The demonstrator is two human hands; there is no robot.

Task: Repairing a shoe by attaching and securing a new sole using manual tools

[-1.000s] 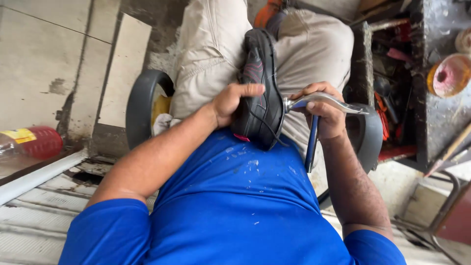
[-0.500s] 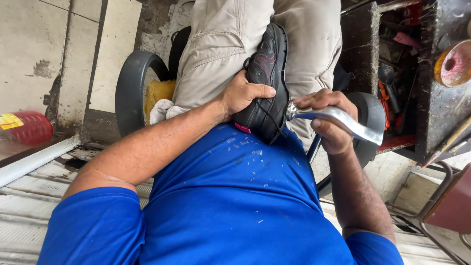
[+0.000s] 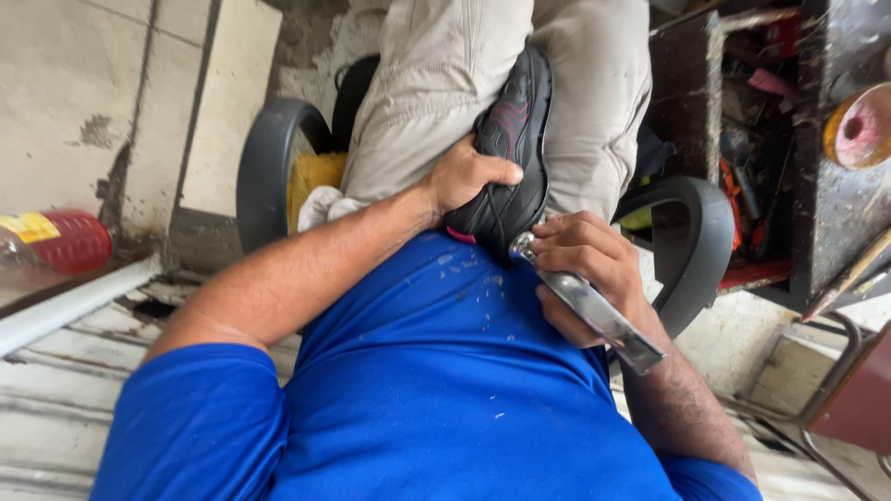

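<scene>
the black shoe (image 3: 509,153) with dark red trim lies wedged between the person's thighs in pale trousers (image 3: 436,83), toe pointing away, heel end against the belly of the blue shirt (image 3: 445,371).

head view: the left hand (image 3: 464,176) is closed over the shoe's near side, thumb laid across the upper, pinning it down. the right hand (image 3: 585,269) is wrapped tight around a shiny metal tool (image 3: 594,311), a flat steel bar whose rounded tip touches the shoe at the heel edge, just where sole meets upper; the other end juts out past the wrist. the person sits in a chair with dark curved armrests (image 3: 696,241). a red plastic bottle (image 3: 56,239) lies well apart on the left, and a cluttered dark tool rack (image 3: 770,139) stands to the right with a pinkish spool (image 3: 863,125) on it.

by my reading the step in hand is working the tool's tip against the heel seam, prying or pressing it. the next move would call for a steady left-hand clamp so the shoe does not twist, and controlled force through the tip so it does not slip toward the belly.

against the picture half a second ago, the tool's free end has swung down and toward the body, where it earlier reached out to the right; the shoe and left hand lie much as they did.
</scene>
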